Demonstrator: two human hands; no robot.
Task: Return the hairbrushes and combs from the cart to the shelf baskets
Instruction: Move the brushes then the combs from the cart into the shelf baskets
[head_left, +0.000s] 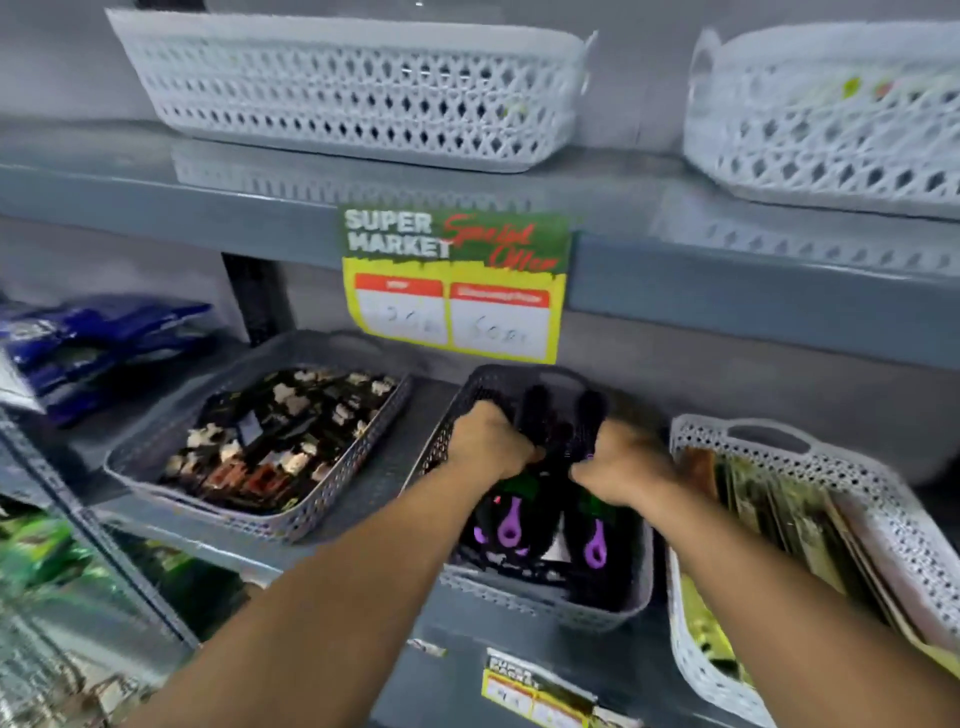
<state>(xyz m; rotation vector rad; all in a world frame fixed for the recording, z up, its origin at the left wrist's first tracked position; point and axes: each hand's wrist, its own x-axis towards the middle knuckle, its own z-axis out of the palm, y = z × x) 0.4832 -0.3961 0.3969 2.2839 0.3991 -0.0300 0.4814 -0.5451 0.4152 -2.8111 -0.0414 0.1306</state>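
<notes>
Grey shelf (363, 499), both hands (488, 441) (618, 460) inside basket (545, 605), fingers curled around hairbrushes (550, 436) (walls close).

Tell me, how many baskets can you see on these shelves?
5. Two white baskets on the upper shelf, left and right. Three below: a grey basket at left, a grey basket in the middle holding hairbrushes, a white basket at right. More may lie outside view.

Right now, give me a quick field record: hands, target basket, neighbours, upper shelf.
left hand: inside the dark basket, grip closed on black hairbrushes
right hand: same basket, also on the brushes
dark basket: middle of the lower shelf, holds purple-handled brushes
neighbours: grey basket on its left, white basket on its right
upper shelf: two white baskets
</notes>
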